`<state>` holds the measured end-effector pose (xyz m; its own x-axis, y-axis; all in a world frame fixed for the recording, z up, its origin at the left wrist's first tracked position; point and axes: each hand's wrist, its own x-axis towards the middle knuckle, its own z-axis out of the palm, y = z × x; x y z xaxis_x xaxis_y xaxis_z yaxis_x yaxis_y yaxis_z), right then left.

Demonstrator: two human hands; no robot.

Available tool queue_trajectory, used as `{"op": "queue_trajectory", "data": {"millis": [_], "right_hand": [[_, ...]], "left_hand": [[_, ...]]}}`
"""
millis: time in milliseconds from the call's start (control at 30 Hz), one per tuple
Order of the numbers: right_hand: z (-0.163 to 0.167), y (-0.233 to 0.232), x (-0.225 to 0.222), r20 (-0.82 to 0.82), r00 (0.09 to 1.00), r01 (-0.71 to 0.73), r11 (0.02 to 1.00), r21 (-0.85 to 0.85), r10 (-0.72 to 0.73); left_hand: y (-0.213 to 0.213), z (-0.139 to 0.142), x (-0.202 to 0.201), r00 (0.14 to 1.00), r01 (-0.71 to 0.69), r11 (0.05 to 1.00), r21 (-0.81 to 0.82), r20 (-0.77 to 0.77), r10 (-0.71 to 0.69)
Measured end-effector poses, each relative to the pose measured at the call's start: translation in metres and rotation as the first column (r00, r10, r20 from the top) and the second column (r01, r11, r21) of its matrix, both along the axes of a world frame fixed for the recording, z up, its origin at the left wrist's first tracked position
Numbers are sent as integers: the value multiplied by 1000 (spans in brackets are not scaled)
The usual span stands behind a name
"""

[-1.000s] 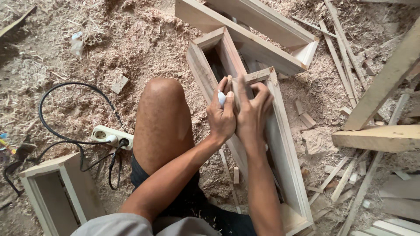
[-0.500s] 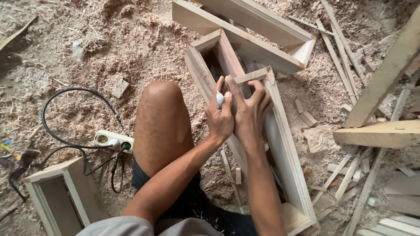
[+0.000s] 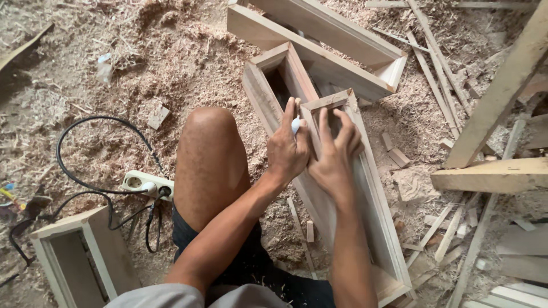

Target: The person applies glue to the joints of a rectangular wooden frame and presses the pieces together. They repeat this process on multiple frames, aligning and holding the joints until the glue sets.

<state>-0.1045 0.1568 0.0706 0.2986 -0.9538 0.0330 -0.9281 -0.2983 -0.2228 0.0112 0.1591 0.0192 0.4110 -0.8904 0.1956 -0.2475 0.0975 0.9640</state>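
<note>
Item: long wooden frame (image 3: 365, 188), pale unfinished timber, a narrow rectangular box of thin boards with mitred corners, open through the middle. It lies on the sawdust floor (image 3: 114, 74) just right of your bare knee (image 3: 211, 148), its far end touching a second, similar frame (image 3: 274, 85) that runs away from you.

Handling, as a judgement: stiff and fairly light for its length, rough rather than slippery; the corner joints look like the weak points, so take hold along the long side rails, not at the mitres.

Your left hand (image 3: 287, 149) is closed around a small white object (image 3: 295, 125), possibly a marker or tube; its tip meets the frame's inner rail. Your right hand (image 3: 334, 154) lies spread, fingers flat, pressing on the top of the frame near its far end, gripping nothing.

Surroundings: a larger frame (image 3: 319, 45) beyond; a white power strip (image 3: 145, 183) with black cable (image 3: 85, 148) to your left; another small frame (image 3: 80, 256) lower left; loose strips and planks (image 3: 491, 174) to the right.
</note>
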Motion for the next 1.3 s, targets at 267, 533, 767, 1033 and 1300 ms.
{"op": "queue_trajectory", "data": {"millis": [267,533,767,1033,1300], "right_hand": [[15,26,-1,561,810,155,985,75,-170],[-2,34,9,910,340,-294,893,341,-236],[-15,21,4,869,192,-169,857,487,-456],[6,-5,17,638,732,183,971,156,-240],[-2,-10,29,461,883,151,984,-91,-93]], "left_hand": [[7,15,13,971,68,991,118,-237,-39],[29,32,18,958,283,948,-148,-12,-288],[23,39,36,938,236,932,-276,-187,-293],[-13,10,59,686,-18,994,107,-722,90],[-18,-4,71,584,-53,993,107,-803,118]]}}
